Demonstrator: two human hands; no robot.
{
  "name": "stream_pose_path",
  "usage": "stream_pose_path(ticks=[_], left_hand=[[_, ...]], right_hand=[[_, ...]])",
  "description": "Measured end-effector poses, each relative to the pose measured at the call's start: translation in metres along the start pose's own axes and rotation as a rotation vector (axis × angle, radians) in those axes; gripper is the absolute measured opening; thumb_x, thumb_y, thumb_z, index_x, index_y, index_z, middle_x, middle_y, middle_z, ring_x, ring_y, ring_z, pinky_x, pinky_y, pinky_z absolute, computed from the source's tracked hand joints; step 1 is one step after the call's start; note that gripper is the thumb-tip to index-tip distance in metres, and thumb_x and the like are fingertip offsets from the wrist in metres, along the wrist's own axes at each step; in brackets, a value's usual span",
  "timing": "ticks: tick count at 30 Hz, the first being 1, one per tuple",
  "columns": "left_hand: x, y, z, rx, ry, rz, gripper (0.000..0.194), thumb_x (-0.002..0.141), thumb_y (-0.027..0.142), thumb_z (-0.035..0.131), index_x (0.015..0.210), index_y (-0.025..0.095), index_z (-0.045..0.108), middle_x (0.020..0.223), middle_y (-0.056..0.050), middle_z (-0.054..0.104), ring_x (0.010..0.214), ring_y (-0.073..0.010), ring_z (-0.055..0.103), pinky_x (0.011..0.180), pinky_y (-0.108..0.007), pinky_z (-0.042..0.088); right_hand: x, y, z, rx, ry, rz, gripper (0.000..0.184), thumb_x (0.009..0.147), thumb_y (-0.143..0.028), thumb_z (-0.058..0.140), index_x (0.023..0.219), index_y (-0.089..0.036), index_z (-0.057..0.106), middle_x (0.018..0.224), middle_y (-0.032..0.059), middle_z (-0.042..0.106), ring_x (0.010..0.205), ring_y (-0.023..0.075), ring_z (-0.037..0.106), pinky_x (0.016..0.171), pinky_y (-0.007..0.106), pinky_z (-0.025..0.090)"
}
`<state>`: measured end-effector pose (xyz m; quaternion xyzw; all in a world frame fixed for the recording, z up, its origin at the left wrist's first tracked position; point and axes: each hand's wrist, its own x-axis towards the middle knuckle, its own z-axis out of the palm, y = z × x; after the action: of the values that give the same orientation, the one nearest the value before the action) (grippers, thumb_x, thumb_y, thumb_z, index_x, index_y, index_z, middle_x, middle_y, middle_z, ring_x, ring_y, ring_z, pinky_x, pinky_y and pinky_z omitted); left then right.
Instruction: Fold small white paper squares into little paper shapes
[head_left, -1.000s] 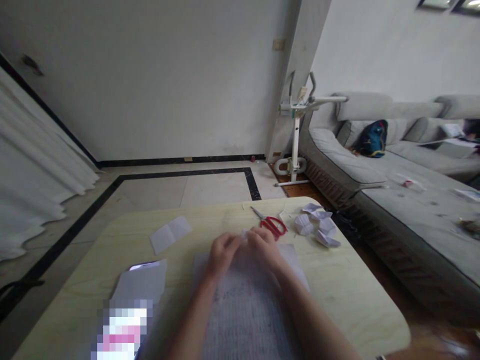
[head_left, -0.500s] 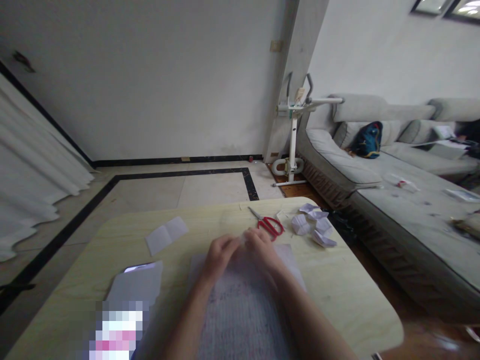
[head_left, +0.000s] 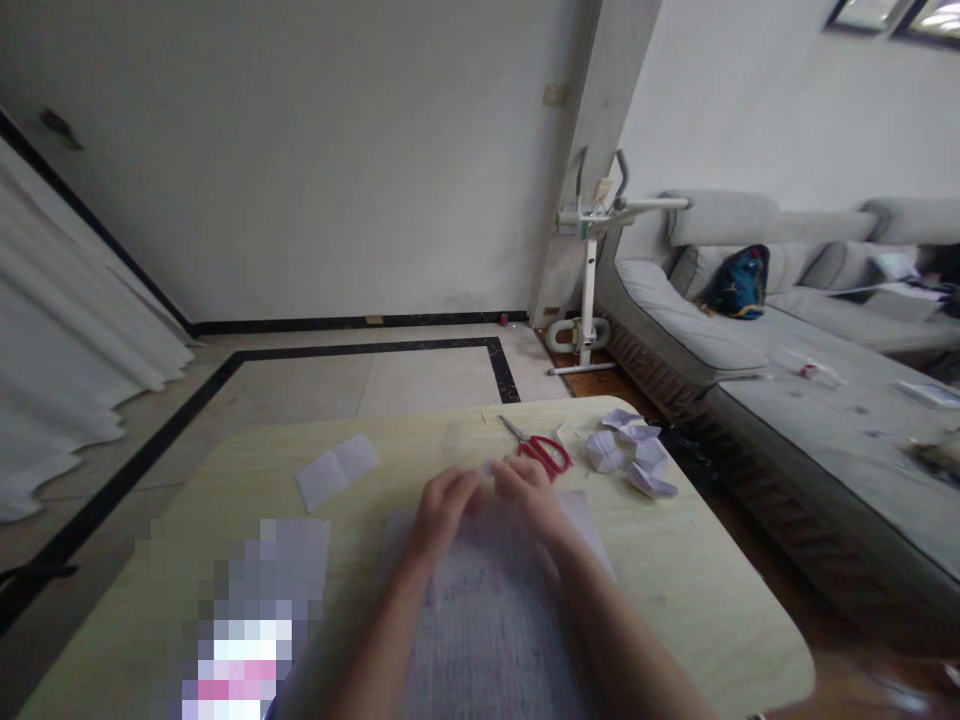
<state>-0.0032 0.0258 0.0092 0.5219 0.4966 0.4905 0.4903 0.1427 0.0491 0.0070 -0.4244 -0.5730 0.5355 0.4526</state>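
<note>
My left hand [head_left: 444, 505] and my right hand [head_left: 531, 492] meet above the far part of a large sheet of paper [head_left: 495, 640] covered in rows of faint marks. Both are closed, fingertips pinching a small white piece of paper [head_left: 487, 467] that shows between them; the fingers hide most of it. Just beyond my right hand lie red-handled scissors [head_left: 546, 453], blades pointing away to the left. Several folded paper pieces [head_left: 604, 452] sit to the right of the scissors. A creased white slip of paper [head_left: 337, 472] rests flat to the left.
The pale wooden table [head_left: 697, 590] has rounded corners. At its left, a pixelated lit screen [head_left: 240, 660] lies beside a grey-white sheet [head_left: 304, 555]. Beyond the table stand a white exercise machine [head_left: 590, 290] and a grey sofa [head_left: 810, 420] with a blue backpack [head_left: 741, 283].
My hands stay together over the sheet, pinching the small paper, with only slight finger movement. The whole view shifts a little sideways; the things on the table keep their places.
</note>
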Motion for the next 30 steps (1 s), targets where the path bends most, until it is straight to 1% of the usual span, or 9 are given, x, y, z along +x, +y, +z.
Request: stream_pose_path(ticks=[4, 7, 10, 13, 15, 18, 22, 28, 30], left_hand=[[0.000, -0.003, 0.001, 0.024, 0.026, 0.006, 0.033, 0.083, 0.039, 0.054, 0.060, 0.016, 0.054, 0.055, 0.003, 0.050, 0.054, -0.0118, 0.047, 0.054, -0.023, 0.037], [0.002, -0.004, 0.000, 0.039, 0.054, 0.020, 0.032, 0.083, 0.038, 0.054, 0.060, 0.016, 0.054, 0.055, 0.003, 0.050, 0.055, -0.0116, 0.047, 0.054, -0.022, 0.037], [0.002, -0.005, 0.000, 0.053, 0.027, 0.027, 0.032, 0.083, 0.039, 0.055, 0.061, 0.016, 0.054, 0.057, 0.003, 0.050, 0.056, -0.0118, 0.047, 0.054, -0.022, 0.036], [0.000, -0.004, 0.001, 0.082, 0.013, 0.036, 0.034, 0.083, 0.040, 0.055, 0.059, 0.016, 0.052, 0.055, 0.003, 0.048, 0.055, -0.0116, 0.045, 0.052, -0.022, 0.034], [-0.002, -0.002, 0.002, 0.087, 0.008, 0.043, 0.035, 0.083, 0.040, 0.054, 0.058, 0.017, 0.051, 0.054, 0.003, 0.046, 0.054, -0.0115, 0.045, 0.052, -0.022, 0.034], [-0.003, 0.001, 0.004, 0.069, -0.010, 0.030, 0.031, 0.083, 0.040, 0.055, 0.063, 0.016, 0.055, 0.058, 0.003, 0.051, 0.057, -0.0123, 0.047, 0.054, -0.022, 0.036], [-0.002, 0.001, 0.003, 0.056, -0.004, 0.000, 0.028, 0.081, 0.041, 0.057, 0.070, 0.015, 0.061, 0.063, 0.001, 0.055, 0.060, -0.0129, 0.050, 0.056, -0.022, 0.038], [0.000, -0.001, 0.002, 0.028, -0.051, -0.018, 0.027, 0.078, 0.038, 0.060, 0.063, 0.016, 0.056, 0.058, 0.003, 0.051, 0.057, -0.0120, 0.047, 0.054, -0.022, 0.037], [0.000, -0.001, 0.002, 0.007, -0.031, -0.022, 0.026, 0.077, 0.036, 0.060, 0.061, 0.016, 0.055, 0.057, 0.003, 0.050, 0.056, -0.0119, 0.047, 0.053, -0.022, 0.037]], right_hand=[[0.000, 0.005, 0.000, -0.002, 0.012, 0.025, 0.041, 0.085, -0.045, 0.052, 0.054, -0.019, 0.045, 0.050, -0.0043, 0.038, 0.047, 0.0091, 0.033, 0.045, 0.023, 0.026], [0.000, 0.005, 0.002, -0.011, 0.037, 0.030, 0.038, 0.085, -0.042, 0.050, 0.056, -0.019, 0.047, 0.052, -0.0035, 0.041, 0.048, 0.0100, 0.037, 0.046, 0.023, 0.028], [0.000, -0.001, 0.004, -0.052, 0.068, 0.023, 0.030, 0.082, -0.037, 0.054, 0.059, -0.018, 0.050, 0.055, -0.0029, 0.046, 0.052, 0.0111, 0.042, 0.049, 0.022, 0.032], [-0.001, -0.006, 0.004, -0.090, 0.074, 0.040, 0.025, 0.079, -0.032, 0.056, 0.059, -0.018, 0.051, 0.055, -0.0033, 0.047, 0.054, 0.0111, 0.044, 0.050, 0.021, 0.034], [-0.002, -0.006, 0.004, -0.062, 0.050, 0.046, 0.025, 0.079, -0.033, 0.056, 0.060, -0.017, 0.051, 0.055, -0.0033, 0.047, 0.053, 0.0106, 0.043, 0.049, 0.021, 0.034], [-0.002, -0.001, 0.004, -0.010, 0.018, 0.029, 0.025, 0.080, -0.035, 0.055, 0.062, -0.017, 0.052, 0.057, -0.0027, 0.049, 0.053, 0.0101, 0.043, 0.048, 0.021, 0.033], [-0.001, -0.001, 0.005, -0.031, 0.035, 0.030, 0.026, 0.079, -0.035, 0.053, 0.060, -0.018, 0.050, 0.056, -0.0028, 0.047, 0.053, 0.0108, 0.042, 0.049, 0.022, 0.033], [-0.001, -0.006, 0.005, -0.057, 0.006, 0.067, 0.030, 0.076, -0.038, 0.051, 0.054, -0.021, 0.040, 0.054, -0.0036, 0.039, 0.054, 0.0122, 0.038, 0.049, 0.023, 0.030], [-0.001, -0.006, 0.005, -0.069, 0.002, 0.068, 0.031, 0.078, -0.039, 0.052, 0.055, -0.021, 0.040, 0.055, -0.0037, 0.038, 0.055, 0.0124, 0.039, 0.049, 0.023, 0.031]])
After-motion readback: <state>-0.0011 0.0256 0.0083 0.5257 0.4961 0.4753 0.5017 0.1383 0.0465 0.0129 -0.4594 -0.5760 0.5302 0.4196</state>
